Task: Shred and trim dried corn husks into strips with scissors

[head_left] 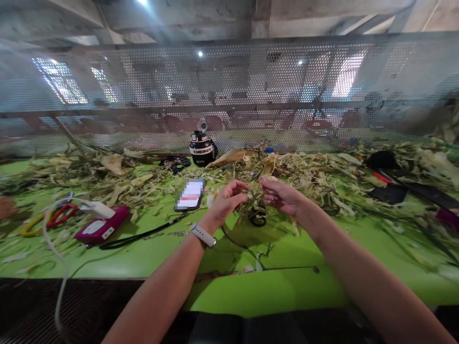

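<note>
My left hand (pixel 228 201), with a pale watch band (pixel 202 235) on the wrist, has its thumb and fingers curled toward each other; what lies between them is too small to make out. Facing it, my right hand (pixel 278 195) pinches a pale dry husk strip (pixel 267 174) at its fingertips. Thin strands hang between the two hands, just above the table. Below them lies a black loop (pixel 257 218) among husk scraps. A heap of shredded dry husks (pixel 304 167) spreads behind both hands.
The green tabletop (pixel 161 260) bears a phone (pixel 190 195) with a black strap, a magenta power block (pixel 102 229) with a white plug and cable, and a black bottle (pixel 202 149). A perforated metal screen (pixel 229 86) stands behind. Another person's hand (pixel 7 207) shows at far left.
</note>
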Motion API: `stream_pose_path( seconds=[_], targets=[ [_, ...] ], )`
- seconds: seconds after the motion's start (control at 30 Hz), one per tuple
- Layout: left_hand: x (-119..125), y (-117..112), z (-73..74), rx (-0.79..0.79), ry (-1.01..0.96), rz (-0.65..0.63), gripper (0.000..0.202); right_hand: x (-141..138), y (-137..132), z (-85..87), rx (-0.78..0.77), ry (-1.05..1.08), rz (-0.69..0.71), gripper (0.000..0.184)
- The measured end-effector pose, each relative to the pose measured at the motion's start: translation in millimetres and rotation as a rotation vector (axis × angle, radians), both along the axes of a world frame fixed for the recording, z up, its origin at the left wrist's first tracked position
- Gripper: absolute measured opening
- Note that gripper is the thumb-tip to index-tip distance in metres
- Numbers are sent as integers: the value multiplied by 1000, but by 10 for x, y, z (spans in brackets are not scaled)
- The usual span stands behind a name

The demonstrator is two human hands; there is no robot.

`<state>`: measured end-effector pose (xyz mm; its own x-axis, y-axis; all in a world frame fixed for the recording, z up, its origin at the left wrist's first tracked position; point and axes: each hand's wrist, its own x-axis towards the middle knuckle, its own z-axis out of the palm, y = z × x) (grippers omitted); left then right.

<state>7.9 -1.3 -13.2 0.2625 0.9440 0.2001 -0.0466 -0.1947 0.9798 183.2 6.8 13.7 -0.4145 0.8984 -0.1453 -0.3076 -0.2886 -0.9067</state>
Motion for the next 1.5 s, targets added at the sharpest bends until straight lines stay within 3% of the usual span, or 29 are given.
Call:
stream_pose_path(
  seconds=[0.13, 0.4, 0.5, 0.63, 0.73, 0.83, 1.03, 1.17, 1.3, 1.43, 1.5],
  targets=[
    [-8, -16, 25, -117, -12, -81, 22, 12, 3, 7, -13, -13, -57, 27],
    [-4, -28, -23, -381, -92, -416, 28, -24, 5, -26, -13, 12, -67, 31],
    [10, -2, -43, -487, -148, -396, 26, -7, -21, 7, 102, -56, -43, 31],
    [29, 22, -34, -624, -371, -354, 15, 37, -67, 74, 369, -306, 108, 24],
    [40, 23, -23, -671, -476, -313, 14, 70, -79, 103, 455, -449, 177, 21],
    [37, 29, -33, -661, -505, -269, 13, 103, -65, 110, 460, -553, 192, 20],
    [4, 32, -53, -654, -442, -337, 12, 183, -49, 152, 562, -713, 263, 21],
    [-27, 40, -46, -580, -394, -306, 14, 247, -74, 235, 646, -827, 331, 27],
    [-61, 75, -37, -504, -322, -250, 16, 298, -68, 281, 666, -848, 181, 31],
    [-84, 96, -18, -310, -253, -138, 19, 308, -18, 254, 653, -795, -11, 33],
    [-94, 97, -9, -247, -223, -104, 20, 298, 5, 231, 636, -789, -43, 34]
  ],
)
